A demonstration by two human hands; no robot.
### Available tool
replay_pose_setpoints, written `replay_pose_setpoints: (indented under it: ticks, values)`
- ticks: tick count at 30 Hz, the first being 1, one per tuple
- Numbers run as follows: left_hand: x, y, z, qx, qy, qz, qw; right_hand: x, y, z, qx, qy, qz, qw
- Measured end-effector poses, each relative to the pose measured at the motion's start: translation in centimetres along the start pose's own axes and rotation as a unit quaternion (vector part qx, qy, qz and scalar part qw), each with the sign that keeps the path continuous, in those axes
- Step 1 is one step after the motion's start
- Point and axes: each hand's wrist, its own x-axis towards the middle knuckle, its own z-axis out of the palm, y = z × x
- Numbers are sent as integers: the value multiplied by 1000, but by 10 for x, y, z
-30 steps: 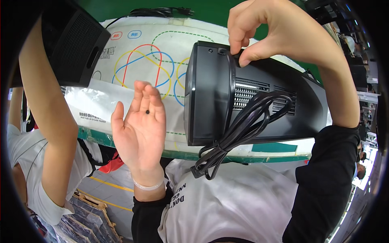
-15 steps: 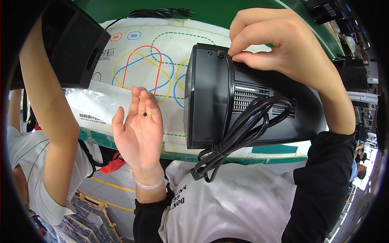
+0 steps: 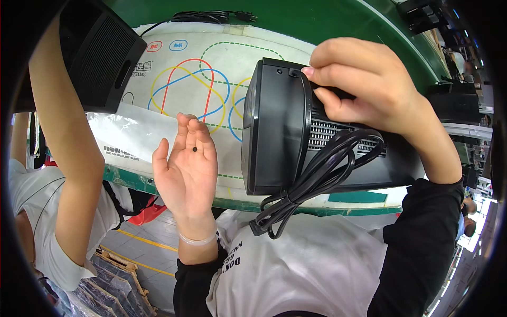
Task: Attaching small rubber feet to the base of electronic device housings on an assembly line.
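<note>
My left hand [image 3: 189, 171] lies palm up with its fingers stretched, left of a black appliance housing. A small round black piece [image 3: 195, 149] rests on its fingers, ungripped. The housing [image 3: 274, 127] lies on the table with its vent slots facing up. At its far edge, my right hand [image 3: 364, 87] touches the housing with the index fingertip, near the cable entry. The right thumb is bent and apart from that fingertip. A small round hole [image 3: 280, 71] shows beside the entry. The black power cord [image 3: 317, 177] is bundled across the housing and hangs over the near edge.
A printed white plastic bag [image 3: 124, 137] lies on the patterned white mat [image 3: 174, 58]. Another person's arm [image 3: 66, 105] reaches in at left beside a second black housing [image 3: 100, 58]. A coiled cord [image 3: 206, 17] lies at the back.
My right hand's thumb and index finger have come apart from a pinch, and the hand has lowered toward the housing. My left hand has shifted slightly right with the small piece on it.
</note>
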Motion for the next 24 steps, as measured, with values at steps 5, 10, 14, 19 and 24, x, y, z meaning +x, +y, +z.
replay_pose_setpoints:
  ticks: [5, 10, 14, 19, 24]
  values:
    - [-1, -2, 3, -2, 8, 17, 1000, -10, -7, 1, -35, 27, -30, 999]
    - [2, -5, 3, -15, -12, 11, 1000, -10, -12, 0, -54, -25, -19, 998]
    - [9, -29, 29, -33, -51, 7, 998, -12, -13, -5, -54, -31, 33, 998]
    - [17, -55, 52, 32, -167, -30, 985, 4, 10, -36, 33, -61, 166, 984]
    - [16, -63, 63, 24, -188, -64, 980, 63, -28, -35, 70, -24, 78, 994]
